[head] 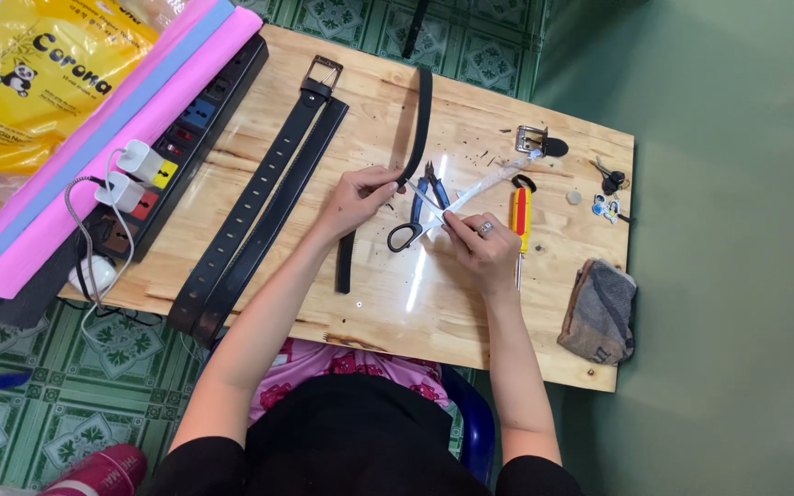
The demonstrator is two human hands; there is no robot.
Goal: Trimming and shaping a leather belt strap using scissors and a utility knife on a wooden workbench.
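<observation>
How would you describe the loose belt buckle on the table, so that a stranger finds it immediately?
Start at the wooden table and go to its far right corner, beyond the person's right hand. The loose metal buckle lies there, just above the yellow and red screwdriver. Unlike the buckle on the long black belt further left, it has no strap attached.

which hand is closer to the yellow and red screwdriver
Right. The right hand lies just beside the screwdriver, almost touching its left side. The left hand is farther off across the scissors, pinching a black belt strap.
</observation>
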